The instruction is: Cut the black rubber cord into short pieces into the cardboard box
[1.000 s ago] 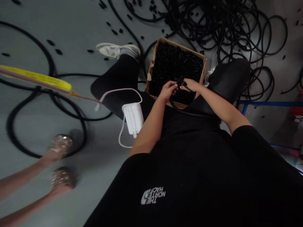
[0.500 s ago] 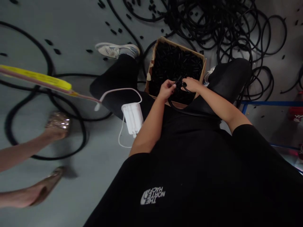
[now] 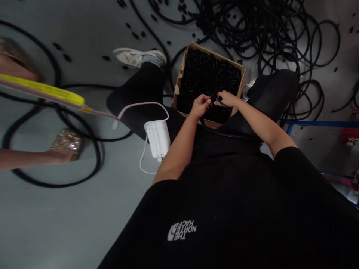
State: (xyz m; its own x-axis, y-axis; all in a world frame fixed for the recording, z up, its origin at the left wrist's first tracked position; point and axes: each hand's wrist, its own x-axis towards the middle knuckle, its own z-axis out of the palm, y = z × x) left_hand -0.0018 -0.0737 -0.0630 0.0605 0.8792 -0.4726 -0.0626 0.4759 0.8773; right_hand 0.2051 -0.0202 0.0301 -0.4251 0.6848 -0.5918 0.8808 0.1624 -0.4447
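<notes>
My right hand [image 3: 227,99] is closed around a black hose [image 3: 218,132], near its end, over the front of a cardboard box [image 3: 243,80]. The hose loops down from there and runs back across my lap. Close beside it, my left hand [image 3: 201,105] is closed in a pinch, its fingertips at a small dark piece that blends into the black behind it. Several short black tube pieces [image 3: 209,71] fill the box, which stands between my legs. Whether the piece and the hose touch cannot be made out.
A large tangle of black hose [image 3: 252,33] lies on the floor beyond the box, with loose black pieces [image 3: 135,35] scattered about. A white power bank [image 3: 157,138] with a cable rests by my left arm. Another person's shoe [image 3: 67,144] is at left; a blue frame [image 3: 322,123] is at right.
My left hand has shifted slightly right and up, closer to my right hand. The other person's feet have moved at left, one now farther up. My right hand keeps its hold on the hose.
</notes>
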